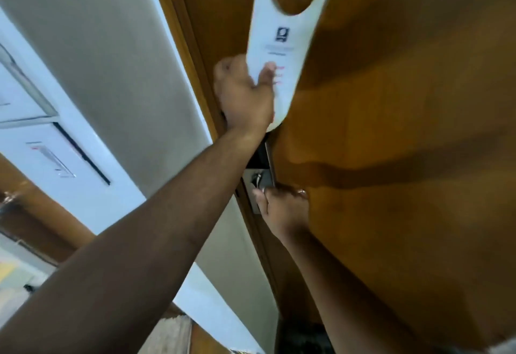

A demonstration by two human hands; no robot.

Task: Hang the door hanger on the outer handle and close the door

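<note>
My left hand [245, 96] grips the lower end of a white door hanger [284, 32], thumb pressed on its printed face. The hanger points up along the brown wooden door [405, 102], and its oval hole shows near the top edge of the view. Lower down, my right hand [284, 208] is closed around the door's edge by the metal lock plate [258, 180]. The handle itself is hidden under my right hand. The door stands slightly ajar, with a dark gap beside the lock.
The wooden door frame [184, 32] runs diagonally just left of my hands. Beyond it a grey-white wall [111, 60] carries a white panel with a sign [53, 158]. Floor shows at the bottom left.
</note>
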